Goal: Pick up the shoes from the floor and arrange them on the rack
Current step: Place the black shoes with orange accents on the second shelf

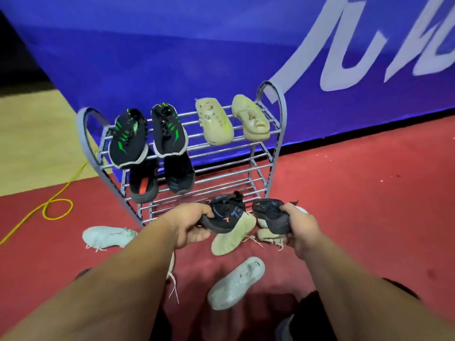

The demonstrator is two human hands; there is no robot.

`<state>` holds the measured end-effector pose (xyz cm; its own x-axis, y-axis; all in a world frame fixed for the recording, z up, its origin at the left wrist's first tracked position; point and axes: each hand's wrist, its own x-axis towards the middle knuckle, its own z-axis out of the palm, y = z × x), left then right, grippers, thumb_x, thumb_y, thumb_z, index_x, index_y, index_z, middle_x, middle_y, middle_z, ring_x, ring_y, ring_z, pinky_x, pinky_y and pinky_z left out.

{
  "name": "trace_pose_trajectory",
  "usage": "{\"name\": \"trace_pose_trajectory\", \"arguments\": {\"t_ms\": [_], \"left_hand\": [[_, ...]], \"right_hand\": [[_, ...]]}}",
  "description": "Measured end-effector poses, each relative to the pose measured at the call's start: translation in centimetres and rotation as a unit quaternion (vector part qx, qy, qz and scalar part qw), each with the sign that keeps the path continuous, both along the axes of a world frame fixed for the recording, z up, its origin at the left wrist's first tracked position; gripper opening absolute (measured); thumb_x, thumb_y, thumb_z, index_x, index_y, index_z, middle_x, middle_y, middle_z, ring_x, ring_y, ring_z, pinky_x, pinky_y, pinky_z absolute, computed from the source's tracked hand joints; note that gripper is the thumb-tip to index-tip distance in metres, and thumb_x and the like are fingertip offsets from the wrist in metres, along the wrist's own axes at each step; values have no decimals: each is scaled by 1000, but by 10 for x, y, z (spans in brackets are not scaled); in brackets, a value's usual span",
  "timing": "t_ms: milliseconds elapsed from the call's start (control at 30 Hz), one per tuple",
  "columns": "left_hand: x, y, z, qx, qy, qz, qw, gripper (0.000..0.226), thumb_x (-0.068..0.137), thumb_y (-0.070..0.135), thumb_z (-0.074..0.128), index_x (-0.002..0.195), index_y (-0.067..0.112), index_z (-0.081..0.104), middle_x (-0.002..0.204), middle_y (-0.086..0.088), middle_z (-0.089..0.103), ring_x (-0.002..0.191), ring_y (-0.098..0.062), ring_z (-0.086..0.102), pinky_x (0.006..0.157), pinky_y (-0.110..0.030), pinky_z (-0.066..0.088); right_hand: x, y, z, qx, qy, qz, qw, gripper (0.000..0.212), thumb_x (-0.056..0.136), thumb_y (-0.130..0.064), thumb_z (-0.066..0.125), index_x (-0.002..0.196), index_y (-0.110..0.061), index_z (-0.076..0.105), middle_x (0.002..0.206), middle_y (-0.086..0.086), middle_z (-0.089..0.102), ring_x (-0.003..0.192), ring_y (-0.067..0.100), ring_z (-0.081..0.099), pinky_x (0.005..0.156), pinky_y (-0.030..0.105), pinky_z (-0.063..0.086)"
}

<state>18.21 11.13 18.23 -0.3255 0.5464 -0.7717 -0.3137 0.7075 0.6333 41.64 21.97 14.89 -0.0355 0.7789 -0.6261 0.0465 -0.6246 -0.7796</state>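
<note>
I count six shoes already on the rack [284, 114]: a black-and-green pair [128, 139] at the left of its top tier, a tan pair [216, 124] at the right of that tier, and a plain black pair [179, 173] on the tier below, under the green ones. Two more are in hand, just in front of the rack's lowest rails. My left grip [189, 225] is clamped round the heel end of a black shoe with an orange mark [226, 215], and my right grip [300, 230] is clamped on its black mate [273, 215], sole turned partly towards me; neither shoe touches the rack yet. On the red floor [369, 193] in front of the rack lie a tan shoe [231, 237] and a second tan one [269, 236], half hidden behind my right grip. A pale mint shoe [108, 236] sits off the rack's left foot, and another pale shoe [236, 284] is nearer to me. Laces showing under my left forearm may belong to one more; I cannot tell. So I judge the job a little over halfway: this black pair should go on the rails right of the plain black pair, or on the tier below. At least four shoes then remain.
</note>
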Motion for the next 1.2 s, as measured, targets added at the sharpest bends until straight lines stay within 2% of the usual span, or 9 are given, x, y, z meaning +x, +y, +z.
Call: {"name": "trace_pose_trajectory", "arguments": {"t_ms": [167,300,400,600,700,867,967,1067,1200], "left_hand": [[22,-5,42,94,-49,73,992,15,91,12,59,104,10,67,86,-7,70,63,-14,64,53,-23,56],[29,7,48,147,-92,135,975,20,92,8,59,110,8,67,98,-9,74,73,-16,69,51,-24,57],[27,21,34,161,-113,166,966,21,94,6,59,114,7,66,93,-9,76,69,-15,72,51,-24,56],[6,62,4,173,-147,212,951,22,96,6,59,117,5,66,94,-10,78,72,-17,75,59,-29,58],[-9,88,-11,185,-163,225,942,30,96,6,60,126,4,63,108,-11,76,84,-20,75,62,-30,59],[-27,130,-37,223,-222,243,918,37,97,16,65,132,6,62,117,-13,74,100,-27,74,73,-35,63],[-33,135,-63,172,-235,202,935,39,96,29,66,127,4,63,118,-21,72,105,-37,71,83,-40,62],[-30,131,-91,92,-192,157,964,42,99,25,62,131,-2,57,103,-23,75,88,-32,77,64,-34,63],[-27,137,-101,103,-187,189,958,35,101,15,58,130,-5,57,91,-20,77,80,-25,78,60,-28,61]], "right_hand": [[15,-2,39,18,103,-8,995,21,91,-32,70,98,-12,71,83,7,71,59,19,59,42,22,44],[4,0,40,13,170,5,985,18,94,-22,67,107,-10,69,86,7,76,71,22,68,51,27,52],[-12,18,29,29,162,-2,986,24,93,-22,69,114,-9,70,98,9,77,79,22,69,59,29,51],[-48,70,7,67,159,5,985,26,94,-17,67,119,-11,70,99,6,79,71,18,64,52,28,37],[-66,99,-5,72,151,9,986,27,94,-14,67,121,-7,68,96,5,76,65,14,64,46,25,37],[-90,134,-38,47,171,5,984,39,92,-17,71,129,-7,63,116,12,76,73,18,68,49,25,44],[-99,145,-56,17,183,-13,983,45,91,-18,73,133,-9,59,116,11,76,66,16,69,47,23,47],[-101,150,-67,-6,183,-33,983,48,90,-19,74,134,-9,60,104,8,76,59,14,67,43,21,45],[-106,157,-74,-4,213,-37,976,56,87,-19,74,140,-13,58,105,2,75,62,12,66,45,22,43]]}}
